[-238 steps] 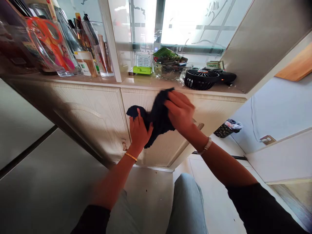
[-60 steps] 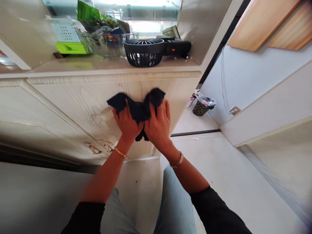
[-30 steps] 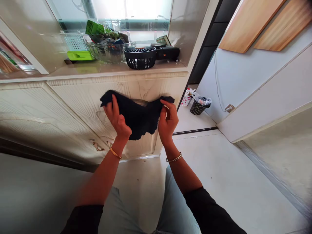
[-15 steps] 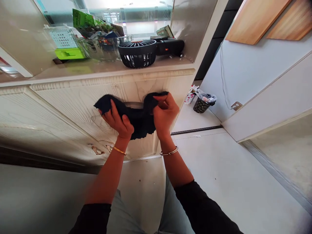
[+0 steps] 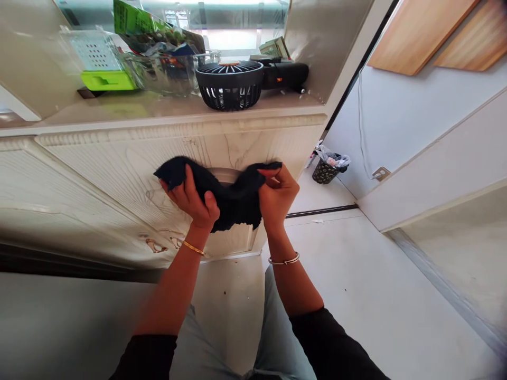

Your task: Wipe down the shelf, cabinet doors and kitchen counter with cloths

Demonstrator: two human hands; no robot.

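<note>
- Nearest, at the bottom, two legs in pale blue jeans (image 5: pixel 287 327) are seen above a light floor (image 5: pixel 336 327).
- Both forearms are stretched forward, covered by black sleeves (image 5: pixel 146 356) only towards the elbows.
- At the left wrist a gold-coloured bracelet (image 5: pixel 194 248) is worn; at the right, a silver-coloured bangle (image 5: pixel 284 260).
- A dark cloth (image 5: pixel 233 206) is held up between the hands, sagging in the middle, in front of a cabinet door; whether the door is touched cannot be told.
- By the left hand (image 5: pixel 196 203) the cloth's left end is grasped among the fingers, the thumb being held apart.
- By the right hand (image 5: pixel 279 198) the opposite end is pinched in a closed grip of thumb and fingers.
- Behind, the cream cabinet door (image 5: pixel 99 153) is patterned with wood grain.
- Above it, on a shelf (image 5: pixel 166 108), a black fan (image 5: pixel 229 87) is placed near the edge, just beside a clear bowl (image 5: pixel 158 79) filled with packets; farther left, a bright green and clear box (image 5: pixel 106 80) is seen.
- To the right, a patterned bin (image 5: pixel 325 173) is stood on the floor.
</note>
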